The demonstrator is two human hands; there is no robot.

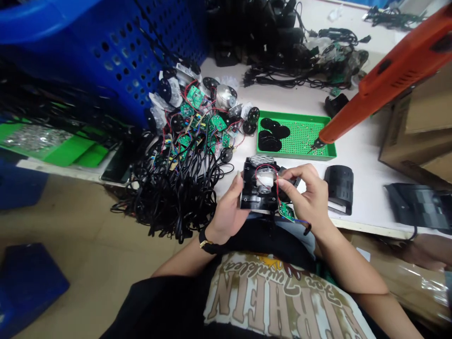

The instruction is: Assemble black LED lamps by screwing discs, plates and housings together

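My left hand [231, 207] grips the left side of a black plastic housing [249, 190], its thumb along the edge. Inside the housing sits a white and metal motor [264, 180] with red wires [277, 193] looping around it. My right hand [309, 193] is closed in a pinch on the red wires beside the motor; the exact contact at the fingertips is partly hidden. Below those fingers a small green circuit board [286, 212] hangs from the wires, with a blue lead running toward my wrist.
A green tray [296, 157] holds black discs [270, 136] and small screws. An orange electric screwdriver [381, 75] slants over it. Motors, boards and black cables [173, 188] pile up left, by a blue crate [116, 56]. Right are black housings [339, 186], cardboard boxes [416, 122] and another person's hand [423, 249].
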